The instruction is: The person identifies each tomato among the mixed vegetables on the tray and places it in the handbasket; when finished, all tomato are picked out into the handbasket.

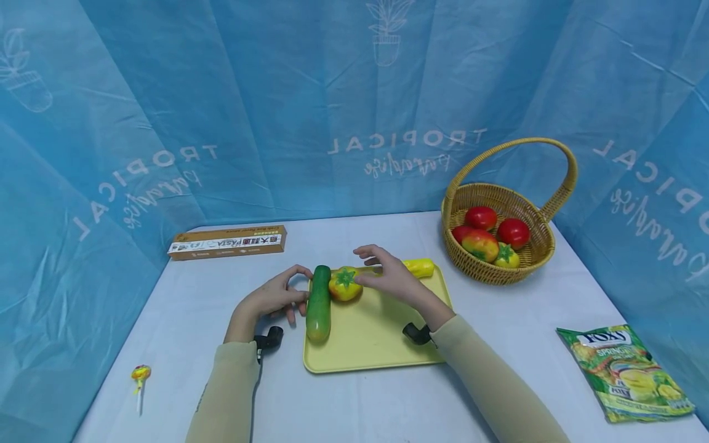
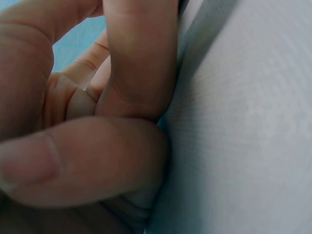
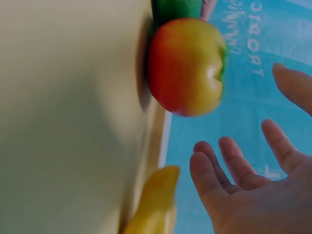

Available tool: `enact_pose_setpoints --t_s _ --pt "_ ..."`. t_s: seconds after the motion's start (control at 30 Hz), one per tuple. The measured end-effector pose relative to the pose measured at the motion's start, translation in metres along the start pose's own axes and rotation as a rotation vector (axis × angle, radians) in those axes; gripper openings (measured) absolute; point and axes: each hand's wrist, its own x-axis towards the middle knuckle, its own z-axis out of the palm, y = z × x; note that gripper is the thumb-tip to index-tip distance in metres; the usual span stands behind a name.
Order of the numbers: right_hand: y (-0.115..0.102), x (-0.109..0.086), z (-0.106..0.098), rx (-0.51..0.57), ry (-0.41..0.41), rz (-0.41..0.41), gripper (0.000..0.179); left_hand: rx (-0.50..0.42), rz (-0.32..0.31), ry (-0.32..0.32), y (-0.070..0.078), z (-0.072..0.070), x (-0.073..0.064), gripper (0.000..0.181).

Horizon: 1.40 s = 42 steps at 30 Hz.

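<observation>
A green cucumber (image 1: 318,307) lies lengthwise along the left side of a yellow tray (image 1: 376,335). My left hand (image 1: 277,295) is beside it, fingers loosely bent; contact is unclear. Only those bent fingers (image 2: 141,58) and the white cloth fill the left wrist view, with nothing held. Right of the cucumber sits a yellow-red, tomato-like fruit (image 1: 341,289) with a green leafy top. Over the tray, my right hand (image 1: 390,277) is spread near this fruit; the right wrist view shows the fruit (image 3: 183,68) apart from the fingers. A yellow elongated piece (image 1: 421,267) lies at the tray's far right corner.
A wicker basket (image 1: 498,271) with several red and yellow fruits stands at the back right. A pasta box (image 1: 227,242) lies at the back left, a lollipop (image 1: 141,375) at the front left, and a green soup packet (image 1: 623,372) at the right.
</observation>
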Motion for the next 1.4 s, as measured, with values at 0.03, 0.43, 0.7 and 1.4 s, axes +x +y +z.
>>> enact_pose_setpoints --t_s 0.03,0.43,0.7,1.4 --pt "0.001 0.001 0.002 -0.001 -0.015 0.006 0.062 0.002 0.0 0.001 0.0 0.0 0.0 0.049" --pt "0.008 0.011 0.018 -0.018 -0.053 0.038 0.065 -0.008 0.005 -0.004 0.0 -0.001 0.001 0.049" --pt "0.009 0.011 0.024 -0.051 -0.06 0.035 0.062 -0.004 0.006 -0.005 -0.001 -0.001 0.001 0.049" --pt "0.008 0.009 0.03 -0.078 -0.072 0.046 0.057 -0.006 0.007 -0.008 -0.001 -0.001 0.002 0.049"
